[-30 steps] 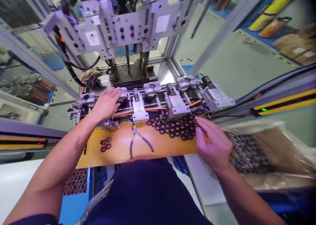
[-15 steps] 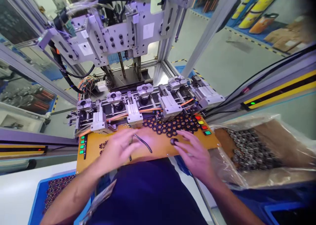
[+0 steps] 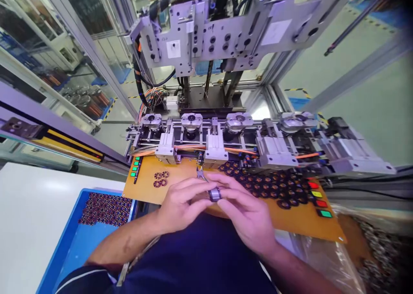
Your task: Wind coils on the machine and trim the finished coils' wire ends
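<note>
My left hand (image 3: 185, 201) and my right hand (image 3: 247, 208) meet above the front edge of the orange board (image 3: 145, 188). Between their fingertips is a small black and silver ring-shaped part (image 3: 214, 194), gripped from both sides. Pliers (image 3: 200, 172) point away from me just beyond my left fingers; their handles are mostly hidden by the hand. Several dark ring parts (image 3: 264, 186) lie in rows right of my right hand. To the left of my left hand lies a small group of copper-coloured rings (image 3: 157, 184).
Behind the board stands a machine with round clamping fixtures (image 3: 192, 119) and metal blocks (image 3: 216, 150). Coloured buttons (image 3: 316, 194) sit at the board's right end, green ones (image 3: 134, 169) at its left. A blue bin (image 3: 74, 242) holds many small rings; a plastic-lined box (image 3: 348, 238) is at right.
My view has turned left. My hands have come together, and the ring part that was at my right fingertips is now held between both hands. The pliers have moved away from me, with their jaws pointing forward.
</note>
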Available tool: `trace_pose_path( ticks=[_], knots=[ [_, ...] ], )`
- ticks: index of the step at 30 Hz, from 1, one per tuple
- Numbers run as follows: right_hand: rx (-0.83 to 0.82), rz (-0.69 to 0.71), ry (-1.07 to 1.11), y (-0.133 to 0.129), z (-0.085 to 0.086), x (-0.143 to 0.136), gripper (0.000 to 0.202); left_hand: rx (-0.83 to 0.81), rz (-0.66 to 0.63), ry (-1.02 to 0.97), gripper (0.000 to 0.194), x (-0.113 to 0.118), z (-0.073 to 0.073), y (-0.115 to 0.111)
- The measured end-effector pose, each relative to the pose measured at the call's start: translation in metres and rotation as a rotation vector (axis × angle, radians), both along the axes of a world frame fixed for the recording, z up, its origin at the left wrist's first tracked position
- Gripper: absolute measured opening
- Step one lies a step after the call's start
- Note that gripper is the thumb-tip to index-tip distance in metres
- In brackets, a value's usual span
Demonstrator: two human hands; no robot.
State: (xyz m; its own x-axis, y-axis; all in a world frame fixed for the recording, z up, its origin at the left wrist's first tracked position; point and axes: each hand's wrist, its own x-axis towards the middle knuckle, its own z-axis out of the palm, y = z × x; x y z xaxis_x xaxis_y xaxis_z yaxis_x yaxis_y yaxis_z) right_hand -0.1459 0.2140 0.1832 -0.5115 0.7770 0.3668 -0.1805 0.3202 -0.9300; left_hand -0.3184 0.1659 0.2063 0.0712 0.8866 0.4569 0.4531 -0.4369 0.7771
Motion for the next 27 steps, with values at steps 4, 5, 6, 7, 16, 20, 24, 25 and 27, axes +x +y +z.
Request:
trace_pose_path(
  ticks=[4, 5, 6, 7, 16, 20, 24, 25, 27],
  knots=[
    [0.05, 0.031, -0.062, 0.014, 0.007, -0.005, 0.015, 0.065, 0.072, 0.025, 0.041, -0.008, -0.002, -0.003],
    [0.112, 0.031, -0.079, 0.027, 0.011, -0.004, 0.014, 0.046, 0.102, 0.033, 0.045, -0.012, -0.003, -0.006],
    [0.209, 0.009, -0.117, 0.045, 0.016, -0.002, 0.014, 0.009, 0.144, 0.038, 0.049, -0.018, -0.004, -0.01],
    [0.313, -0.03, -0.16, 0.068, 0.021, 0.001, 0.013, -0.038, 0.198, 0.039, 0.052, -0.025, -0.005, -0.015],
    [0.71, -0.14, -0.555, 0.259, 0.022, 0.024, 0.019, -0.409, 0.724, -0.022, 0.036, -0.085, -0.055, -0.064],
    [0.764, -0.054, -0.648, 0.269, 0.012, 0.026, 0.019, -0.464, 0.755, -0.014, 0.036, -0.093, -0.064, -0.075],
    [0.808, -0.006, -0.72, 0.274, 0.008, 0.029, 0.019, -0.461, 0.752, 0.061, 0.035, -0.096, -0.059, -0.072],
    [0.818, 0.0, -0.735, 0.276, 0.007, 0.029, 0.019, -0.458, 0.748, 0.076, 0.035, -0.096, -0.058, -0.07],
    [0.836, 0.006, -0.761, 0.279, 0.006, 0.026, 0.019, -0.452, 0.738, 0.097, 0.034, -0.094, -0.055, -0.065]
  ],
)
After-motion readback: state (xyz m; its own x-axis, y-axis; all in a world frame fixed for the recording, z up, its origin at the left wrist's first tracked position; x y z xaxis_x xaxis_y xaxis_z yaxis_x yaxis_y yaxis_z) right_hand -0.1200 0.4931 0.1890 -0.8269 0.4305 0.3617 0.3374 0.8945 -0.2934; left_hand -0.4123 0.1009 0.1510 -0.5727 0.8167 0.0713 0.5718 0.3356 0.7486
